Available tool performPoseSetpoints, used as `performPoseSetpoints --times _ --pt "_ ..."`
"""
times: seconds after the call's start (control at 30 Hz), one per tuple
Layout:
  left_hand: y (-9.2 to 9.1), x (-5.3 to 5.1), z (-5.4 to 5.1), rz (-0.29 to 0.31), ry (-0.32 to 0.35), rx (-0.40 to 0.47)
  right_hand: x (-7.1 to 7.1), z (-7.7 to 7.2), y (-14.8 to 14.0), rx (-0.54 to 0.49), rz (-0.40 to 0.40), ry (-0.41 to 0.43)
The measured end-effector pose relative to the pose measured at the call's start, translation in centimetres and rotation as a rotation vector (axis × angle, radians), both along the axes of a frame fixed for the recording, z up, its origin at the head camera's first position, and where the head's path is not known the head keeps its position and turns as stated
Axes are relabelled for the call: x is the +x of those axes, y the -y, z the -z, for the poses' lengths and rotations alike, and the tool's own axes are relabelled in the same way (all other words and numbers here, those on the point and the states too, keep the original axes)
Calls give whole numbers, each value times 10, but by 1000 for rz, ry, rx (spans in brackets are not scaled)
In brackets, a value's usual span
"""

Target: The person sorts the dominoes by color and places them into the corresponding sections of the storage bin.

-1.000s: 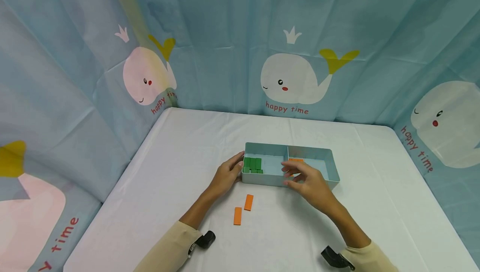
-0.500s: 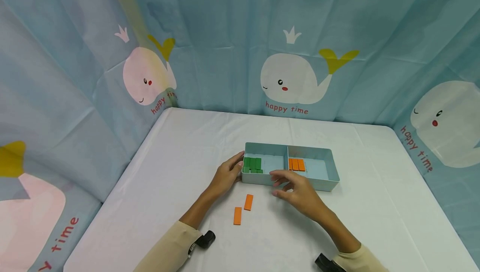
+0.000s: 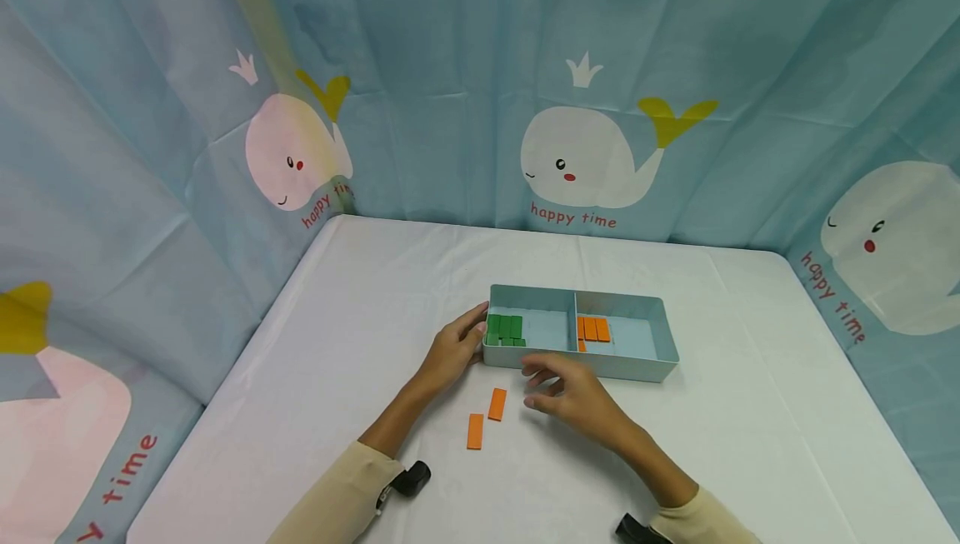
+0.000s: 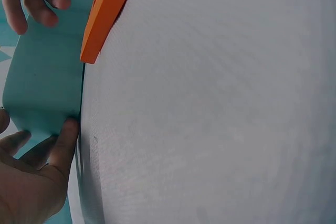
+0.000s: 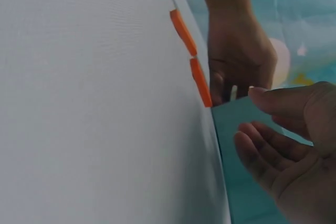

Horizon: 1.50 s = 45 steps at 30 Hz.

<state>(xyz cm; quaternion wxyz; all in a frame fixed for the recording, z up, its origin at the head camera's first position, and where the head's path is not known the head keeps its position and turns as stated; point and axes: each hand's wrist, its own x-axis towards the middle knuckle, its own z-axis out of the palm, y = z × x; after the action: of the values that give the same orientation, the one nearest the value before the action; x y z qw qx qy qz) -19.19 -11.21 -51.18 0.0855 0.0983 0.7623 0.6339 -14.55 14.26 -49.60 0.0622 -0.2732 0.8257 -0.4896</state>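
A pale blue-green box (image 3: 637,369) with one divider stands on the table. Its left compartment holds several green tiles (image 3: 505,327); its right one holds several orange tiles (image 3: 593,329). My left hand (image 3: 452,351) rests against the box's left end, and the left wrist view shows its fingers (image 4: 64,148) touching the wall. Just in front of the box hovers my right hand (image 3: 573,394), thumb and fingers apart and loosely bent, with nothing between them. Left of it on the cloth lie two loose orange tiles, one nearer the box (image 3: 497,404) and one nearer me (image 3: 475,431).
A white cloth (image 3: 360,319) covers the table. Light blue curtains (image 3: 450,152) with whale prints stand behind and at both sides. Black wrist cameras sit on the left sleeve (image 3: 337,494) and the right sleeve (image 3: 701,519).
My right hand has moved from over the right compartment leftward and toward me, out in front of the box. The orange tiles inside now show. My left hand and the box stay put.
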Motion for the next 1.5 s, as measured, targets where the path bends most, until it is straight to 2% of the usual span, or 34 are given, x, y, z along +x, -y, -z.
performPoseSetpoints --times 0.33,0.67,1.5 --pt "0 0 0 -6 -4 7 -1 7 17 16 -29 49" --pt "1 -1 2 -8 -8 17 0 12 31 89 -28 69" --pt "1 -1 0 3 -9 -1 3 15 42 262 -45 -61"
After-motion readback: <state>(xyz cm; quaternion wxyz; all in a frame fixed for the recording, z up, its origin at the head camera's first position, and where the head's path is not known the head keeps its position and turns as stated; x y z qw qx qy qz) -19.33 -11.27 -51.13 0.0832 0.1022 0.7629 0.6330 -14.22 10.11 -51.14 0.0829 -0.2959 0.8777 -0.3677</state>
